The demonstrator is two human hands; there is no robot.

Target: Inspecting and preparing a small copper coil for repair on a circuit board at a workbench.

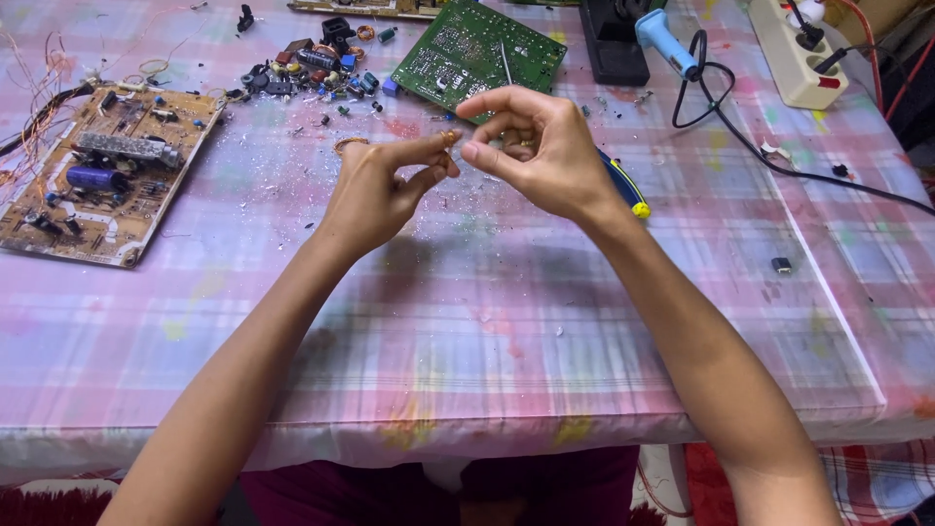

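Your left hand (pixel 375 190) pinches a small copper-coloured part (pixel 449 138), probably a little wire coil or ring, between thumb and forefinger, so that grip is closed on the part. Your right hand (pixel 536 146) meets it from the other side: its thumb and forefinger are curled toward the same piece, fingertips just touching or almost touching it, but whether they actually clamp anything you cannot tell from here. Both hands hover above the desk (pixel 487 312), over the pink checked cloth strewn with fine scraps.

By the look of it, you are picking at or unwinding the copper part, mid-step. The next move seems to call for a steady left pinch while the right fingertips find a loose end; the piece is tiny and could slip.

Behind your right wrist lies a tool with a blue and yellow handle (pixel 623 185). Beyond the hands sits a green circuit board (pixel 477 54), and beside it a heap of loose components (pixel 317 68). Far left rests a brown circuit board (pixel 102 170) with a blue capacitor. At upper right stand a blue-handled soldering iron (pixel 667 41) and a white power strip (pixel 794 54).
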